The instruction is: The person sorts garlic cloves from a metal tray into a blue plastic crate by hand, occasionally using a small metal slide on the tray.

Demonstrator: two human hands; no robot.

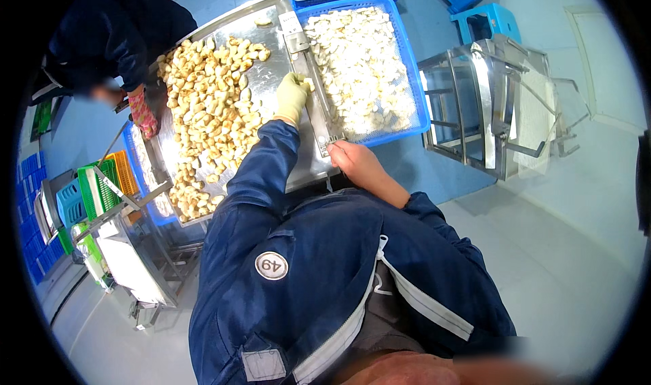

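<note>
My left hand [292, 97], in a pale yellow glove, pinches a small pale piece of produce [309, 83] against the long metal bar [316, 87] along the right side of the steel table [269, 34]. At that bar's near end, my bare right hand [358, 163] has its fingers closed; the exact part gripped is partly hidden. A heap of tan, knobbly produce [213, 100], perhaps mushrooms or roots, lies left of my gloved hand. Just past the bar, a blue mesh basket [424, 115] holds many thin white slices [356, 64].
Across the table a co-worker's hand [144, 118] in a pink patterned glove is beside the heap. Another blue basket [133, 143] with slices stands there. A metal frame [457, 110] and blue stools [488, 21] stand right. Green [104, 181] and orange [123, 169] crates are left.
</note>
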